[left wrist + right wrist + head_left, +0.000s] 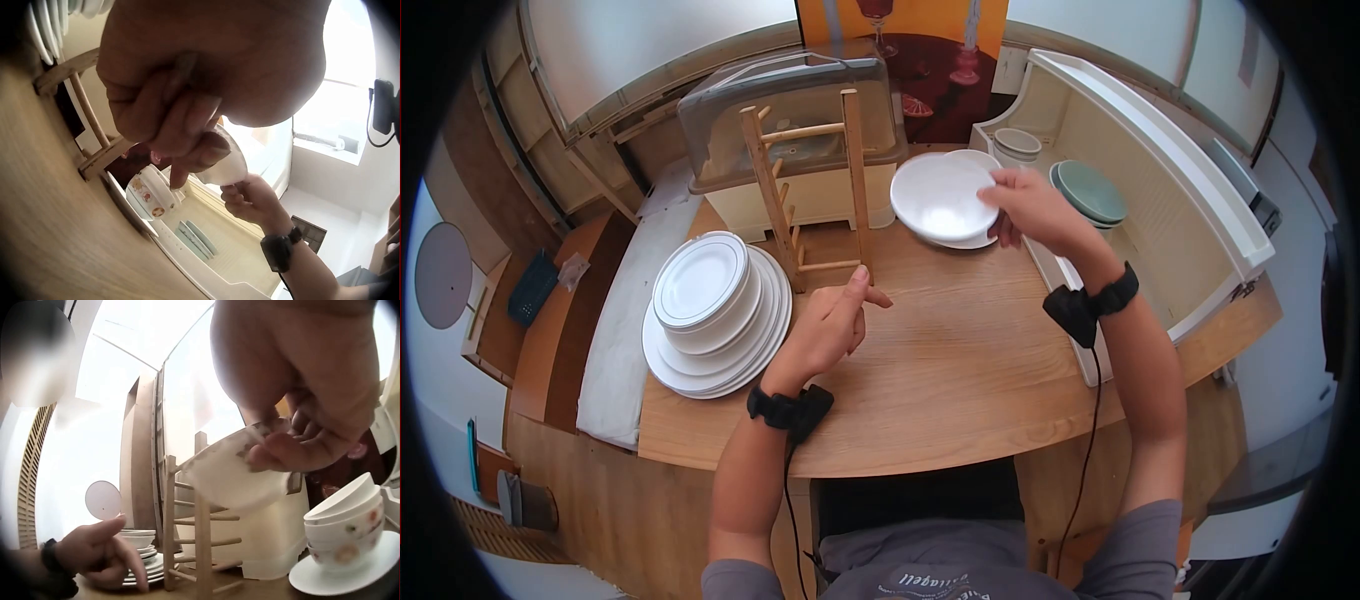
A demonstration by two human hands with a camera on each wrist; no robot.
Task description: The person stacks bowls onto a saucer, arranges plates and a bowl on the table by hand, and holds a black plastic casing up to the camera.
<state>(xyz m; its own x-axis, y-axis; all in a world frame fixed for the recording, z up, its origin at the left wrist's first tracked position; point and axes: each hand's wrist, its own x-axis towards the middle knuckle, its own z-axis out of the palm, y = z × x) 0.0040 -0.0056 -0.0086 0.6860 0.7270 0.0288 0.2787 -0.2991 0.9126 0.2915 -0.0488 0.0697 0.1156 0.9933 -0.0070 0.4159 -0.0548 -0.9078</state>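
Note:
My right hand (1040,207) pinches the rim of a white bowl (935,200), which hangs in the air and has a patterned band near its edge in the right wrist view. Below and beside it, several white bowls (347,534) with printed motifs sit stacked on a white plate (375,575), the top one tilted. My left hand (832,325) hovers over the table with loosely curled fingers and nothing in them. It is nearest to a wooden dish rack (855,190) standing upright and to a pile of white plates and bowls (705,290) on the left.
Behind the rack stands a cream box with a clear lid (790,110). A large cream dish container (1170,220) on the right holds green bowls (1090,190) and small white bowls (1017,143). The wooden table (940,400) has its front edge close to the person.

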